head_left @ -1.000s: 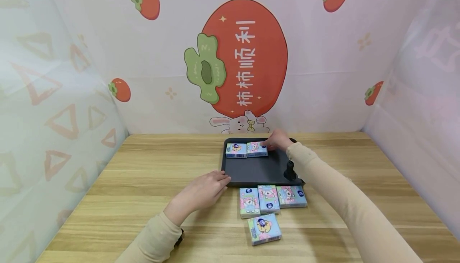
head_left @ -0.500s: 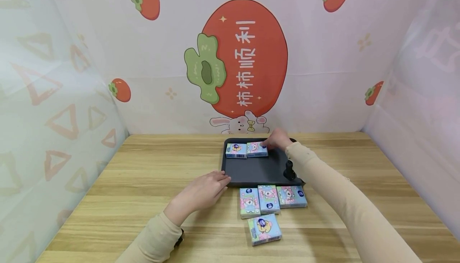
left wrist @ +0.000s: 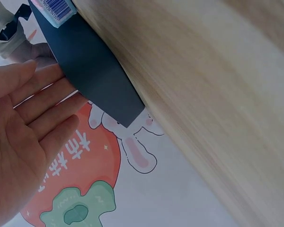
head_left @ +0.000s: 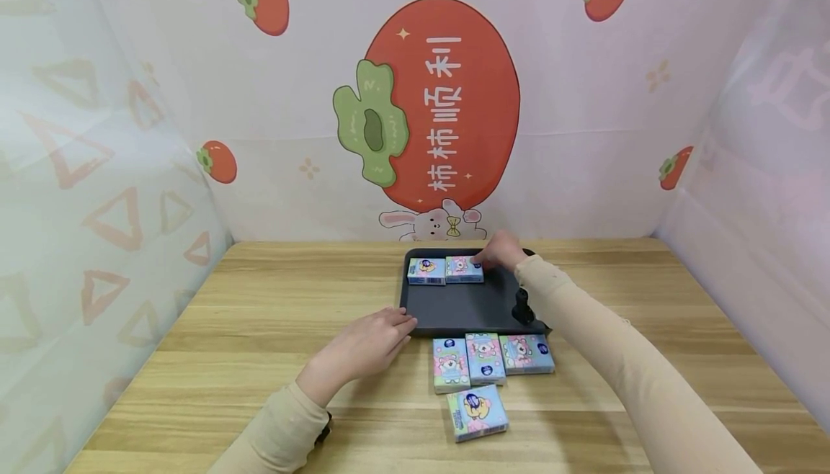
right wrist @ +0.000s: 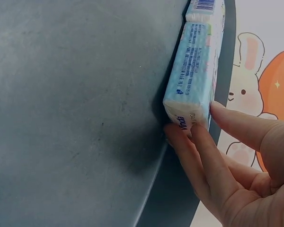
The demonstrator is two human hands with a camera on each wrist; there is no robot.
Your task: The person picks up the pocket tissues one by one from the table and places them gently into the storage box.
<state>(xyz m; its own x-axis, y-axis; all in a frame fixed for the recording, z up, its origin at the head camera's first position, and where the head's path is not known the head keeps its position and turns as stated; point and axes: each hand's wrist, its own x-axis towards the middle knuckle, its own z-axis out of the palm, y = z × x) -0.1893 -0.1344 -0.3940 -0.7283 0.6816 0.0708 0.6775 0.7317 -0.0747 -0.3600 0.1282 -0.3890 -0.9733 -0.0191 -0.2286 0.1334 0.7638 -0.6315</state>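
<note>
My right hand [head_left: 502,252] is at the far side of the dark grey tray [head_left: 447,308]. Its thumb and fingers pinch the near end of a light blue Vinda tissue pack [right wrist: 187,71], which lies flat in the tray. Directly left of it, end to end, lies another tissue pack [head_left: 426,271] with a yellow character. My left hand [head_left: 369,342] rests by the tray's near left corner; in the left wrist view its straight fingers [left wrist: 47,101] touch the tray's outer wall.
In front of the tray on the wooden table [head_left: 292,279] lie several tissue packs: one pack [head_left: 450,366] at left, a middle pack [head_left: 485,357], a right pack [head_left: 527,354] and a nearer pack [head_left: 477,412]. A printed cloth wall [head_left: 292,85] stands behind.
</note>
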